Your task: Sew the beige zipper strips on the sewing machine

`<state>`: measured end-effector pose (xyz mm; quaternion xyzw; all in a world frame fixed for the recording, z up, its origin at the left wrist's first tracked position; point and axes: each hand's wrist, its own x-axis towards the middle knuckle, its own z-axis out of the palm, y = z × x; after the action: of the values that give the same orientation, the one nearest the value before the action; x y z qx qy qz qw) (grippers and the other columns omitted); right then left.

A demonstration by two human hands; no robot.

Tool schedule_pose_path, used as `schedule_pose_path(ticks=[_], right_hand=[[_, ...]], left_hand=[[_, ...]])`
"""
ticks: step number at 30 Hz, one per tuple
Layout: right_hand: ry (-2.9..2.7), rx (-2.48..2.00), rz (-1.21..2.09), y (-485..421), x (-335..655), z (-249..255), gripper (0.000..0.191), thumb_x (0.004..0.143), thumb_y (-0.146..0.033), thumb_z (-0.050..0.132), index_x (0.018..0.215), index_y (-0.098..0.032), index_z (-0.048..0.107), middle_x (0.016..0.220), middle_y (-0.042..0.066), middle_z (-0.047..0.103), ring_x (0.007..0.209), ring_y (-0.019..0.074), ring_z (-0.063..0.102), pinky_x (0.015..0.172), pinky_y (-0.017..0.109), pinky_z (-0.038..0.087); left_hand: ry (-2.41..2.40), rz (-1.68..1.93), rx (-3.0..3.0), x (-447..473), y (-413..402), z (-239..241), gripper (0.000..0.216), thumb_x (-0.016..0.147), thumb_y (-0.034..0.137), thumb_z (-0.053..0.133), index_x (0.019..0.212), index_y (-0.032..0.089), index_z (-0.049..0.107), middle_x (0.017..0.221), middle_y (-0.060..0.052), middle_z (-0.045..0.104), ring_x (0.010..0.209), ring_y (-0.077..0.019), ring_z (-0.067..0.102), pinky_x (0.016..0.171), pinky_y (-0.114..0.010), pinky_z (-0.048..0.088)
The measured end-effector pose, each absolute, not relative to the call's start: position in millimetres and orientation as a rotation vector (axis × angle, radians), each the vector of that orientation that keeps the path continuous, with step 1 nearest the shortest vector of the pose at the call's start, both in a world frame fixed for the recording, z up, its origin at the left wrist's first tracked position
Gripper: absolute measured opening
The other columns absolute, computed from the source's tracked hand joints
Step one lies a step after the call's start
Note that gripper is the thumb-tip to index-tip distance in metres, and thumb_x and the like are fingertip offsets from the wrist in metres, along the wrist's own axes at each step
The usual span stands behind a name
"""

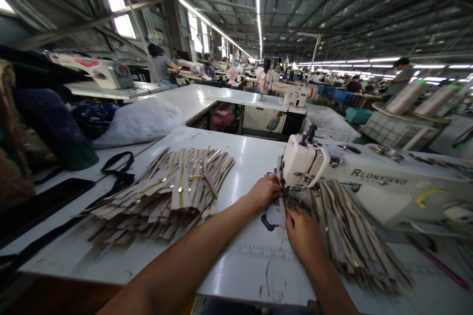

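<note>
A beige zipper (283, 219) runs under the needle area of the white sewing machine (301, 160). My left hand (266, 191) is beside the needle, its fingers closed on the zipper's far part. Nearer to me, my right hand (303, 229) pinches the same zipper between thumb and fingers. The machine head and my fingers hide part of the zipper. To the left lies a big pile of beige zippers (181, 182) with gold-coloured teeth. Another bundle of zippers (345, 226) fans out right of my right hand, partly beneath the machine arm.
Left of the pile are a black strap (120, 170) and a dark flat tray-like object (48, 206). A white plastic bag (142, 120) rests farther back. Thread cones (406, 96) stand at the right. A purple tool (445, 268) lies near the right edge. Other people sit at machines beyond.
</note>
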<state>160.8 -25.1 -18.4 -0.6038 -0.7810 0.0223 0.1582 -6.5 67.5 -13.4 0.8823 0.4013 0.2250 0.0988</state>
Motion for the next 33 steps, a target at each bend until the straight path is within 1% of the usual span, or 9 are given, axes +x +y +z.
schedule_pose_path(ticks=[7, 9, 12, 15, 18, 20, 22, 28, 33], right_hand=[[-2.251, -1.728, 0.003, -25.1, 159.8, -16.3, 0.038, 0.094, -0.012, 0.035, 0.111, -0.017, 0.069, 0.098, 0.01, 0.073, 0.093, 0.0179, 0.068, 0.081, 0.025, 0.049], [-2.259, -1.729, -0.026, -25.7, 159.7, -15.5, 0.038, 0.094, -0.013, 0.035, 0.111, -0.018, 0.069, 0.096, 0.009, 0.072, 0.089, 0.0179, 0.069, 0.077, 0.025, 0.05], [-2.275, -1.719, -0.037, -26.8, 160.6, -13.6, 0.038, 0.094, -0.013, 0.034, 0.111, -0.019, 0.068, 0.096, 0.009, 0.072, 0.087, 0.0184, 0.068, 0.075, 0.026, 0.05], [-2.257, -1.679, 0.027, -28.4, 163.7, -12.6, 0.036, 0.093, -0.014, 0.035, 0.106, -0.017, 0.069, 0.096, 0.01, 0.071, 0.089, 0.0195, 0.067, 0.077, 0.028, 0.049], [-2.199, -1.631, 0.095, -31.7, 168.3, -14.0, 0.029, 0.089, -0.016, 0.04, 0.098, -0.016, 0.068, 0.091, 0.009, 0.07, 0.084, 0.0206, 0.066, 0.076, 0.03, 0.049], [-2.153, -1.595, 0.098, -34.9, 170.8, -16.4, 0.023, 0.086, -0.017, 0.043, 0.093, -0.017, 0.065, 0.087, 0.008, 0.069, 0.08, 0.0202, 0.065, 0.073, 0.03, 0.048], [-2.112, -1.554, 0.079, -38.4, 172.0, -19.0, 0.019, 0.084, -0.018, 0.045, 0.09, -0.018, 0.063, 0.083, 0.007, 0.067, 0.077, 0.0193, 0.063, 0.071, 0.029, 0.046], [-2.052, -1.509, 0.072, -45.0, 171.5, -22.2, 0.01, 0.082, -0.018, 0.048, 0.082, -0.021, 0.058, 0.075, 0.004, 0.063, 0.07, 0.0174, 0.059, 0.065, 0.028, 0.043], [-2.013, -1.489, 0.118, -46.0, 171.4, -21.9, 0.008, 0.082, -0.019, 0.049, 0.08, -0.02, 0.057, 0.071, 0.002, 0.06, 0.066, 0.0165, 0.057, 0.065, 0.028, 0.043]], left_hand=[[1.205, 0.643, 2.592, -6.4, 63.4, -6.3, 0.017, 0.09, 0.029, 0.059, 0.089, 0.02, 0.073, 0.102, -0.006, 0.06, 0.097, -0.021, 0.056, 0.09, -0.032, 0.044], [1.259, 0.61, 2.567, -2.6, 55.0, -1.1, 0.016, 0.089, 0.029, 0.06, 0.093, 0.019, 0.071, 0.104, -0.007, 0.061, 0.098, -0.0211, 0.057, 0.091, -0.032, 0.045], [1.453, 0.509, 2.538, 6.6, 36.7, 6.6, 0.023, 0.087, 0.034, 0.061, 0.098, 0.014, 0.067, 0.103, -0.01, 0.062, 0.096, -0.024, 0.06, 0.089, -0.035, 0.049], [1.561, 0.417, 2.561, 11.9, 19.2, 11.0, 0.029, 0.085, 0.038, 0.062, 0.096, 0.011, 0.063, 0.097, -0.013, 0.061, 0.095, -0.0275, 0.06, 0.084, -0.037, 0.051], [1.318, 0.451, 2.624, 5.9, 9.9, 11.2, 0.026, 0.087, 0.034, 0.061, 0.105, 0.016, 0.06, 0.102, -0.01, 0.059, 0.095, -0.024, 0.059, 0.082, -0.034, 0.051], [1.149, 0.534, 2.638, -2.0, 8.5, 9.1, 0.025, 0.09, 0.032, 0.058, 0.113, 0.021, 0.058, 0.107, -0.007, 0.057, 0.097, -0.021, 0.058, 0.084, -0.031, 0.049], [1.06, 0.596, 2.636, -8.9, 9.4, 6.0, 0.024, 0.093, 0.032, 0.054, 0.116, 0.025, 0.059, 0.109, -0.006, 0.055, 0.098, -0.0197, 0.056, 0.086, -0.03, 0.048], [0.953, 0.612, 2.67, -12.0, 13.9, 0.6, 0.022, 0.095, 0.032, 0.053, 0.109, 0.024, 0.067, 0.107, -0.007, 0.057, 0.093, -0.0186, 0.057, 0.085, -0.031, 0.047], [0.944, 0.629, 2.689, -10.3, 13.4, 0.8, 0.024, 0.095, 0.029, 0.053, 0.115, 0.025, 0.065, 0.11, -0.007, 0.057, 0.094, -0.0191, 0.057, 0.083, -0.031, 0.047]])
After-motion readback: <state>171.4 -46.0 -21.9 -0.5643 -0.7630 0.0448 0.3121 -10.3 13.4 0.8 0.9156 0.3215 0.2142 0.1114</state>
